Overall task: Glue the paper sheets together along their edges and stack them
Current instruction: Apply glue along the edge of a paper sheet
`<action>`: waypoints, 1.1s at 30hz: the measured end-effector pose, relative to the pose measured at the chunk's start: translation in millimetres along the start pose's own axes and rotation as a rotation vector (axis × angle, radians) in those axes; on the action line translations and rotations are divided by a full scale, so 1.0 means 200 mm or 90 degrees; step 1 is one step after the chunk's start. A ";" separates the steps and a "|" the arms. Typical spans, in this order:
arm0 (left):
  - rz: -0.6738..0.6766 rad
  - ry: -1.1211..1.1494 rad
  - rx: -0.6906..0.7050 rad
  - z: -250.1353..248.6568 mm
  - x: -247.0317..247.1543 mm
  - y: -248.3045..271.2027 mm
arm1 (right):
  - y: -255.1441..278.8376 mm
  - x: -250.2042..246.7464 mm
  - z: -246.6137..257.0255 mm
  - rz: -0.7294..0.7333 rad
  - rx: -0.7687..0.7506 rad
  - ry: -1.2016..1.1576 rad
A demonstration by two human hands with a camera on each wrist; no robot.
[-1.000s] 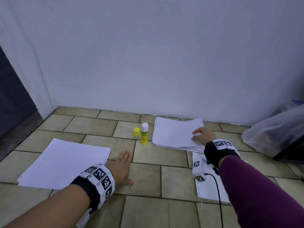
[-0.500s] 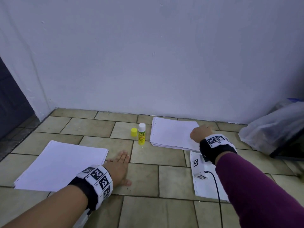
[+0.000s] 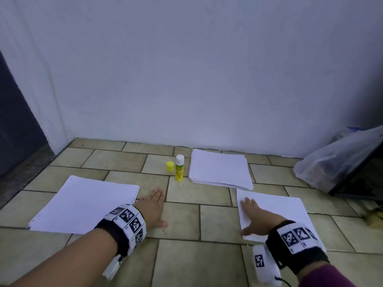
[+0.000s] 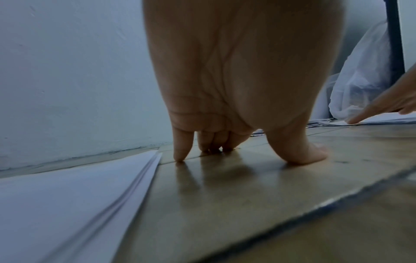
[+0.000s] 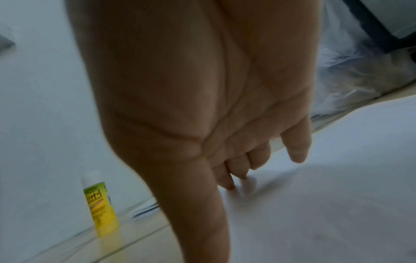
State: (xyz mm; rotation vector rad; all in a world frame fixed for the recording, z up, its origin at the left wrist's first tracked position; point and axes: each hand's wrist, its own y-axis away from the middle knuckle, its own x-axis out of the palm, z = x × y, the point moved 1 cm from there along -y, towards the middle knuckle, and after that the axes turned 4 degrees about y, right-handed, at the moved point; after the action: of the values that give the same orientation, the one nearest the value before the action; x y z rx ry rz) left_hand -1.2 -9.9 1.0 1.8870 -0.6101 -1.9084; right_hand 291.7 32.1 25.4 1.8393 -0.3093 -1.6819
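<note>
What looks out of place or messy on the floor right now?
Little stands out. The glue stick stands open on the floor, its yellow cap set beside it. The far paper stack is slightly fanned along its near edge. Nothing looks spilled or torn.

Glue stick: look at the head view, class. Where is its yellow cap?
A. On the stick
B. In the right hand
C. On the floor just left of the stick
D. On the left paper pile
C: the yellow cap sits on the tile beside the upright glue stick, whose white top is bare.
</note>
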 end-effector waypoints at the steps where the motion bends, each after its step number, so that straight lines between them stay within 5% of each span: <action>1: -0.006 0.000 0.007 0.01 0.00 0.00 | 0.00 0.02 0.00 -0.003 -0.002 -0.002; 6: -0.066 0.024 0.012 0.07 0.01 0.04 | 0.00 0.05 0.01 -0.021 -0.004 0.006; 9: -0.130 0.062 -0.115 0.16 -0.04 0.06 | 0.00 0.05 0.01 -0.024 -0.004 0.004; 13: -0.050 0.000 -0.247 0.39 -0.04 0.11 | 0.00 0.05 0.01 -0.038 0.000 -0.016; 26: -0.046 -0.028 -0.180 0.42 -0.04 0.17 | 0.03 0.01 -0.02 -0.071 -0.027 -0.082; 33: -0.096 0.028 -0.044 0.08 -0.12 0.17 | -0.01 0.00 -0.04 -0.113 -0.012 -0.165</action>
State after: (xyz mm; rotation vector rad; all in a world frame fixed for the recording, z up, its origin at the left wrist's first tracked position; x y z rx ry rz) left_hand -17.4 -25.1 39.5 1.9747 -0.3928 -1.9458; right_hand 298.7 36.6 24.0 1.6769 -0.2420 -2.0435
